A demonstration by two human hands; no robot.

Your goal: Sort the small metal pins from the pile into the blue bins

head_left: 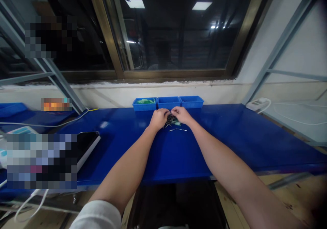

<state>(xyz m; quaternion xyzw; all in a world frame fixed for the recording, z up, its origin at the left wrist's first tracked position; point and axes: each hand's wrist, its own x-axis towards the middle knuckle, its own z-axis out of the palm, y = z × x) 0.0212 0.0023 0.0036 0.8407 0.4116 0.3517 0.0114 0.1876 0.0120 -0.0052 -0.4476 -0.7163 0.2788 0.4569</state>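
A small heap of dark, thin metal pieces (170, 119) lies on the blue tabletop, with a bit of greenish film (177, 122) at its right side. My left hand (160, 116) is at the left of the heap, its fingers curled together. From the right, my right hand (181, 114) reaches to the far side of the heap with thumb and fingers pinched. The fingertips of both hands are close together; whatever is between them is too small to make out. Just nearer to me lie thin silver pin-like pieces (178, 130).
Three blue bins stand in a row against the wall: a left bin (135, 105) with green plastic inside, a middle bin (168, 104) and a right bin (192, 104). A partly blurred-out device (88, 150) lies at left. A white power strip (257, 103) sits at far right.
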